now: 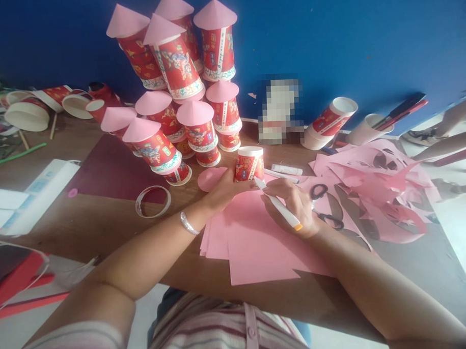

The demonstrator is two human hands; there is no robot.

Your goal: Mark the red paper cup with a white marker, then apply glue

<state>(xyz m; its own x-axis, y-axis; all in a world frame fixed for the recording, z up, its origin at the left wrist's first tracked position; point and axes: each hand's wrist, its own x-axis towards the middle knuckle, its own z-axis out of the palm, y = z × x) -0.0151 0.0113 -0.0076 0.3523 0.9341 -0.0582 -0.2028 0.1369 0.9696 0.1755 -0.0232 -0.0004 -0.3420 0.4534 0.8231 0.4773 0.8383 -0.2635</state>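
Note:
My left hand (226, 189) wraps round the lower part of a red patterned paper cup (249, 162) with a white top edge. The cup stands on pink paper sheets (271, 244). In my right hand (297, 200) is a white marker (282, 211) with an orange end, its tip close to the cup's base and my left fingertips. A pink paper disc (212, 179) lies beside my left wrist. Scissors (319, 192) with dark handles are partly hidden behind my right hand. Another white marker (282, 176) and a white glue stick (287, 169) lie just behind it.
Several red cup lanterns (177, 64) with pink cone tops stand stacked at the back left. Pink paper scraps (386, 184) pile up on the right. Behind them are tilted stacked cups (330, 122) and a pen cup (369, 129). A white ring (153, 201) lies left.

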